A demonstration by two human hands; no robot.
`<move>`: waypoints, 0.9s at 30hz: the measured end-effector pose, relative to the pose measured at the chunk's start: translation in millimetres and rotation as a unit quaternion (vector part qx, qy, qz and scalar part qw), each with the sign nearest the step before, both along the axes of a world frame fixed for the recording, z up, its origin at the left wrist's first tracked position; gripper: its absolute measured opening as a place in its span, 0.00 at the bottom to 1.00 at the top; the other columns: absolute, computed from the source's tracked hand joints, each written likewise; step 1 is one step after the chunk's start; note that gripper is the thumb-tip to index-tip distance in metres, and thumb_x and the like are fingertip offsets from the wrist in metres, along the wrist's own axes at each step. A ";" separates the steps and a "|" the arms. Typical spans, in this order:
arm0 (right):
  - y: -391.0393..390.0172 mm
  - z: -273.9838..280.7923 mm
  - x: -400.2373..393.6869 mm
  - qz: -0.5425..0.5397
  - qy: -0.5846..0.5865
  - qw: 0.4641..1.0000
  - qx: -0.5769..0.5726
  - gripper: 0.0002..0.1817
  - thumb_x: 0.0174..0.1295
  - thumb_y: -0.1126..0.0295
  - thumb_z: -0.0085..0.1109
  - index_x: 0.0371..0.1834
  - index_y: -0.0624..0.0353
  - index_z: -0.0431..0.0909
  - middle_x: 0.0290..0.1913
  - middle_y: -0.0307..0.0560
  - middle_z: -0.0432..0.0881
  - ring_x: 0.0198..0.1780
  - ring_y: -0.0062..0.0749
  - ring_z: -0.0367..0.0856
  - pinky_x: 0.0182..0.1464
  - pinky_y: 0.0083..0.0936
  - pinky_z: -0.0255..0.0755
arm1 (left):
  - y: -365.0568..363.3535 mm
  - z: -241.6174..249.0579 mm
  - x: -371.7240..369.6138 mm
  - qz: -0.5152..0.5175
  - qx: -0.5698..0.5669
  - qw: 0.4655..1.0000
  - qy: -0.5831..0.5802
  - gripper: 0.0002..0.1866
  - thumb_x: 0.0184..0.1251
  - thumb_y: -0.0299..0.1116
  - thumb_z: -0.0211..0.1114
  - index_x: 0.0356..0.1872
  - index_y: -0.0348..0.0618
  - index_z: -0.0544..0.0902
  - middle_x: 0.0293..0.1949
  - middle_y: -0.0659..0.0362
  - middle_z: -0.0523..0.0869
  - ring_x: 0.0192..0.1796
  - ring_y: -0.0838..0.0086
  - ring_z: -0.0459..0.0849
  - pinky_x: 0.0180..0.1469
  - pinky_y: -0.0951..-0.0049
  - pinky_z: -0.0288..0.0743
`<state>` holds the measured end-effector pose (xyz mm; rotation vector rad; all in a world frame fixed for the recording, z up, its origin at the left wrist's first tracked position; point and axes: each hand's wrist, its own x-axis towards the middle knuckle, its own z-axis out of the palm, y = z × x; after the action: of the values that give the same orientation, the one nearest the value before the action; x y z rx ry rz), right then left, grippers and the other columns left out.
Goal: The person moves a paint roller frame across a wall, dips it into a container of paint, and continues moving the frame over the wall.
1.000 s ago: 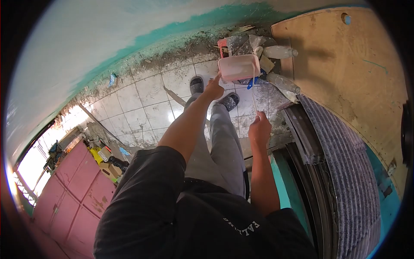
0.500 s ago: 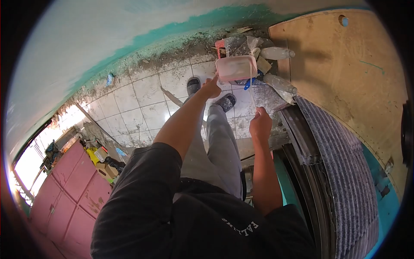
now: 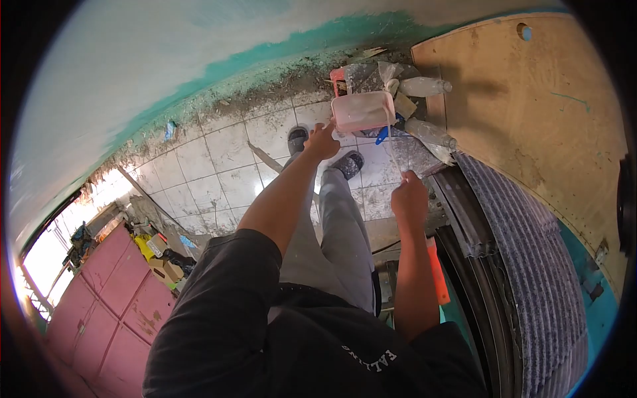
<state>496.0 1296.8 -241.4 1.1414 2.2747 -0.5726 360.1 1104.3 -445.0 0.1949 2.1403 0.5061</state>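
Observation:
My left hand (image 3: 321, 142) is closed at the lower left corner of a pale pink plastic container (image 3: 362, 111), its fingers on the rim. Whitish material coats the inside of the container. My right hand (image 3: 409, 192) is a fist around the near end of a thin pale stick (image 3: 395, 156), whose far end reaches the container's right edge. Just below the container, a blue object (image 3: 381, 136) shows beside the stick.
Plastic bottles (image 3: 431, 132) and a tied clear bag lie right of the container. A plywood board (image 3: 531, 99), corrugated sheets (image 3: 524, 245) and dark gutters are at the right. Pink doors (image 3: 106, 298) stand lower left. My feet are on dirty tiles (image 3: 222, 159).
My right hand has moved slightly right and down with the stick. An orange-red object now shows beside my right forearm. The container is nearly where it was, a little lower.

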 end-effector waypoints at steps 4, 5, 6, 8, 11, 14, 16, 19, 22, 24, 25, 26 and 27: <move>-5.2 -6.1 -8.3 -0.015 0.017 1.000 0.000 0.16 0.75 0.68 0.49 0.59 0.53 0.83 0.50 0.59 0.90 0.54 0.61 0.88 0.54 0.53 0.81 | 1.4 6.2 -6.8 0.018 -0.020 1.000 -0.016 0.45 0.61 0.41 0.65 0.84 0.75 0.62 0.82 0.52 0.63 0.82 0.45 0.64 0.75 0.35 0.67; -4.5 -5.3 -4.2 -0.015 0.016 1.000 -0.001 0.16 0.75 0.68 0.49 0.59 0.53 0.83 0.50 0.59 0.90 0.54 0.61 0.88 0.54 0.53 0.81 | -0.1 6.5 -5.0 0.018 -0.021 0.999 -0.016 0.45 0.61 0.41 0.65 0.84 0.75 0.62 0.82 0.52 0.63 0.82 0.45 0.64 0.75 0.35 0.67; -1.6 -2.6 0.3 0.002 0.013 1.000 0.003 0.16 0.75 0.68 0.49 0.60 0.51 0.83 0.50 0.59 0.90 0.54 0.60 0.88 0.53 0.53 0.82 | 0.9 13.7 -6.8 -0.005 -0.039 0.999 -0.011 0.45 0.61 0.41 0.65 0.84 0.75 0.62 0.82 0.53 0.63 0.82 0.46 0.63 0.75 0.34 0.67; -0.2 0.1 5.7 0.017 0.016 1.000 0.011 0.16 0.75 0.68 0.50 0.60 0.50 0.83 0.50 0.58 0.90 0.54 0.60 0.89 0.53 0.53 0.82 | 6.5 26.4 -17.6 -0.029 -0.053 0.998 0.002 0.45 0.61 0.41 0.66 0.83 0.75 0.62 0.82 0.54 0.63 0.82 0.47 0.63 0.74 0.34 0.66; -9.8 9.8 9.8 0.003 -0.015 1.000 0.001 0.17 0.75 0.68 0.50 0.60 0.49 0.84 0.50 0.58 0.90 0.53 0.59 0.89 0.52 0.53 0.82 | 6.9 25.2 -14.2 -0.052 -0.077 0.996 0.003 0.45 0.63 0.47 0.68 0.84 0.75 0.63 0.81 0.54 0.64 0.82 0.46 0.61 0.75 0.31 0.64; -20.0 6.8 6.3 0.003 -0.049 0.999 0.014 0.17 0.75 0.68 0.50 0.62 0.49 0.83 0.49 0.57 0.91 0.52 0.60 0.89 0.52 0.54 0.82 | 3.1 25.9 -7.1 -0.035 -0.070 0.997 0.002 0.45 0.63 0.46 0.68 0.84 0.74 0.62 0.82 0.54 0.63 0.83 0.47 0.59 0.74 0.29 0.64; -20.4 -4.1 10.1 -0.003 -0.020 1.000 0.015 0.17 0.76 0.66 0.51 0.62 0.49 0.83 0.48 0.58 0.91 0.51 0.60 0.90 0.52 0.54 0.83 | 3.4 21.9 -1.8 -0.036 -0.059 0.997 0.023 0.45 0.63 0.46 0.68 0.84 0.75 0.62 0.82 0.54 0.62 0.83 0.47 0.59 0.75 0.29 0.63; -25.4 -18.0 12.8 -0.005 -0.001 1.000 0.007 0.17 0.77 0.65 0.50 0.63 0.48 0.83 0.48 0.59 0.91 0.51 0.60 0.90 0.51 0.53 0.83 | 6.2 20.5 6.4 -0.007 -0.053 0.999 0.013 0.45 0.63 0.45 0.67 0.84 0.75 0.61 0.82 0.54 0.62 0.83 0.46 0.59 0.75 0.30 0.62; -31.7 -15.4 20.5 -0.015 0.008 1.000 0.002 0.17 0.77 0.66 0.51 0.63 0.49 0.83 0.48 0.60 0.90 0.50 0.59 0.90 0.50 0.52 0.83 | 9.0 21.1 12.3 0.004 -0.063 0.998 0.014 0.45 0.62 0.39 0.66 0.84 0.75 0.62 0.82 0.54 0.63 0.83 0.49 0.59 0.75 0.31 0.62; -35.6 -9.0 30.1 -0.009 0.006 1.000 0.001 0.17 0.76 0.66 0.51 0.63 0.49 0.83 0.48 0.59 0.90 0.50 0.59 0.90 0.50 0.52 0.83 | 5.6 21.4 12.0 -0.001 -0.063 0.998 0.011 0.45 0.62 0.39 0.65 0.84 0.75 0.62 0.82 0.54 0.63 0.83 0.49 0.59 0.74 0.31 0.62; -34.6 -5.5 34.1 -0.001 -0.001 1.000 0.002 0.17 0.76 0.66 0.52 0.63 0.50 0.83 0.47 0.59 0.90 0.49 0.58 0.90 0.50 0.52 0.83 | 5.9 19.7 11.2 -0.002 -0.062 0.998 0.004 0.45 0.62 0.38 0.65 0.84 0.75 0.63 0.82 0.54 0.63 0.83 0.49 0.59 0.74 0.31 0.62; -37.4 -4.3 36.7 0.004 -0.006 1.000 0.013 0.17 0.76 0.66 0.53 0.63 0.50 0.83 0.47 0.58 0.90 0.49 0.58 0.90 0.50 0.52 0.83 | 4.9 17.3 9.0 -0.008 -0.056 0.998 0.005 0.45 0.61 0.38 0.64 0.84 0.75 0.63 0.82 0.54 0.63 0.83 0.49 0.59 0.74 0.30 0.62; -38.3 -5.5 35.6 0.005 -0.006 1.000 0.016 0.17 0.76 0.66 0.53 0.63 0.50 0.83 0.47 0.58 0.90 0.49 0.58 0.90 0.50 0.52 0.83 | 6.7 18.1 7.8 -0.007 -0.053 0.999 0.005 0.45 0.61 0.38 0.64 0.84 0.75 0.63 0.82 0.54 0.63 0.83 0.49 0.59 0.74 0.30 0.62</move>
<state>531.6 1258.5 -246.9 1.1462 2.2861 -0.5259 367.8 1111.0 -426.9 0.1532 2.1669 0.3816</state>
